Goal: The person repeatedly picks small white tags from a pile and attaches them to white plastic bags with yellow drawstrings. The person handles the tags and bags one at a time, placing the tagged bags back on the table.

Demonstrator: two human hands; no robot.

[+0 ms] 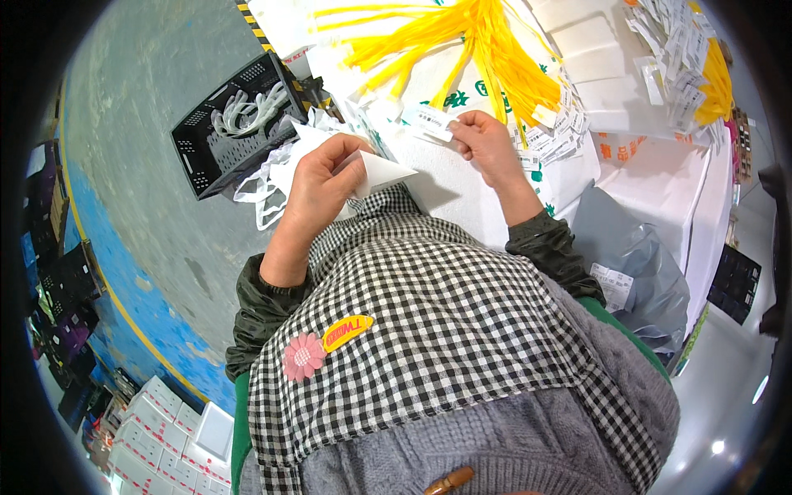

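Observation:
In my left hand point(328, 176) I grip a white paper sheet point(387, 172), its corner bent out past my thumb and fingertips. White backing strips point(269, 192) trail in a tangle below and beside that hand. My right hand point(486, 145) pinches a small white printed label point(431, 122) between thumb and fingers, over a white foam box point(402, 142). Beyond it a bundle of yellow straps point(489, 55) lies fanned out on the white surface. Many printed tags point(560, 133) hang at the straps' near ends, just right of my right hand.
A black plastic crate point(232, 124) holding pale looped straps point(247, 111) stands on the floor at left. More tagged yellow straps point(714, 86) lie at the far right. A grey plastic bag point(649, 272) hangs by my right elbow. White foam boxes point(164, 439) are stacked at lower left.

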